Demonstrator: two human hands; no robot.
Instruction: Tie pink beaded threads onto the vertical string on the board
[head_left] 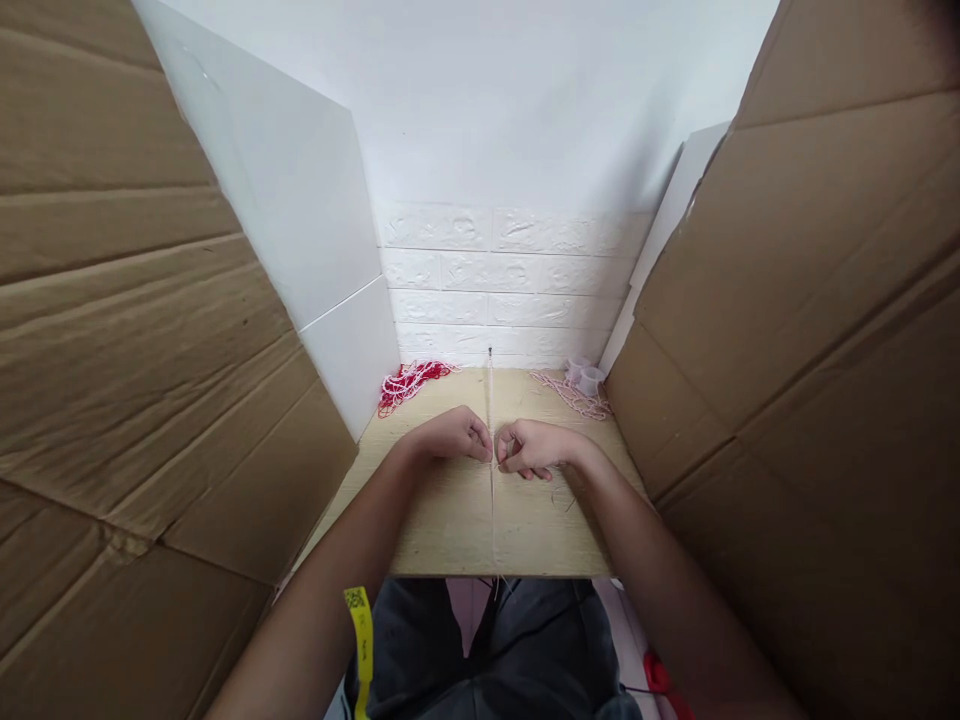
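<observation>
A pale cord [493, 520] runs straight down the middle of the wooden board, from a small nail [490, 351] at the back to the front edge. My left hand [459, 434] is closed in a pinch on the cord from the left. Just across from it, my right hand [529, 446] pinches thumb and index finger at a fine thread beside the cord, its other fingers curled loosely. A thin loop of thread [562, 498] lies below the right hand. The exact crossing of the strands between my fingertips is too small to make out.
Red and white cords [414, 383] lie heaped at the back left. Pink cords [574, 393] and small clear plastic containers [589, 378] sit at the back right. Cardboard walls [150, 300] flank the wooden board [442, 530]. A white brick-patterned wall [517, 270] stands behind.
</observation>
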